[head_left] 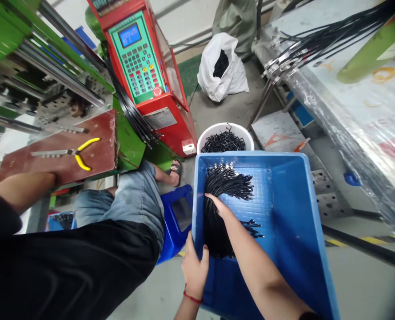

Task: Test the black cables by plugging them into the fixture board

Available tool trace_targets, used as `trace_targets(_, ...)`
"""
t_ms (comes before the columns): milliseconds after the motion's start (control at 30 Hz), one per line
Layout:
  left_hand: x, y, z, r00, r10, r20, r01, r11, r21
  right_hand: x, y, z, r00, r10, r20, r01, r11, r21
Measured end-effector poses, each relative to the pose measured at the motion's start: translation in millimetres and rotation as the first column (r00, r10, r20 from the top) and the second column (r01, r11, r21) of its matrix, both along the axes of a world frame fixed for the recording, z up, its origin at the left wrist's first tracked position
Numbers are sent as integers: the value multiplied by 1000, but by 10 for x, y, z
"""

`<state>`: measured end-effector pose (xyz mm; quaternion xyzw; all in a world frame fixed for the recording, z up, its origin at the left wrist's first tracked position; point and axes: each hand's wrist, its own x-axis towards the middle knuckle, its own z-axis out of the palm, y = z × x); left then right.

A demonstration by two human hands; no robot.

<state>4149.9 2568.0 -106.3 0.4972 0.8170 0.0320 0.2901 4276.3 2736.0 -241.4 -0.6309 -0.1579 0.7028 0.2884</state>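
The left hand [194, 266] grips the near rim of the blue bin [284, 213], thumb over the edge inside and fingers hidden outside. The right hand [221, 208] reaches into the bin, fingers laid flat and close together on the cable bundle [222, 200]. The bundle lies lengthwise, near to far, against the bin's left wall, its far ends fanning out. Beyond the bin, a white bucket [224, 138] holds more cables.
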Motion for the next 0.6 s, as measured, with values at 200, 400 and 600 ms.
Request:
trace_targets(200, 20, 14, 39, 1000, 3, -1, -3, 1000, -15, -91, -103, -2, 992, -85, -89, 89, 995, 46)
trace_targets(400, 33, 20, 51, 1000, 10, 8, -9, 999, -34, -17, -83, 85, 981, -106, -161, 106, 994, -12)
trace_targets(600, 21, 32, 70, 1000, -3, 11, 3, 1000, -8, 43, -73, 94, 949, -170, -266, 148, 984, -103)
